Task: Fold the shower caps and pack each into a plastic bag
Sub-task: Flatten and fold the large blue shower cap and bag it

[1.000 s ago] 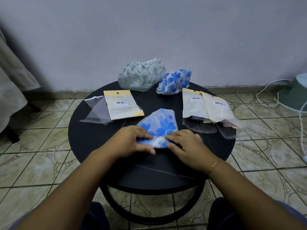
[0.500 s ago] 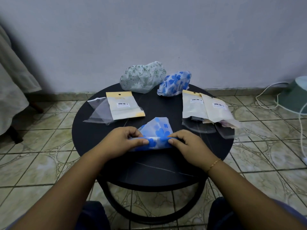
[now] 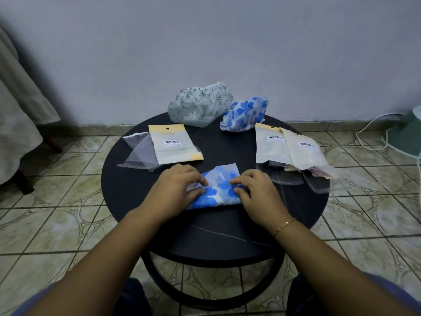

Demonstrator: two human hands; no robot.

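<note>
Both your forearms reach in from the near edge and meet at the middle of the round black table [image 3: 127, 190]. Your left hand [image 3: 175, 190] lies knuckles up on the left end of the folded blue-flowered shower cap [image 3: 219, 190], thumb and fingers curled in and pinching its edge. Your right hand [image 3: 257, 190], with a thin gold bracelet [image 3: 283, 225] at the wrist, mirrors it on the right end, fingertips bent down and gripping the fabric. The cap lies flat on the table between your hands, its far flap sticking out past your fingers.

Your hands cover both ends of the cap, so how the fold runs underneath cannot be told. On the far left lie a clear plastic bag [image 3: 140, 151] and a labelled packet [image 3: 174, 144] overlapping it. On the far right two more labelled packets [image 3: 287, 147] overlap; their near ends merge with clear film and are hard to make out. At the far edge sit an unfolded green-patterned cap [image 3: 200, 104] and a second blue-flowered cap [image 3: 245, 114], touching
</note>
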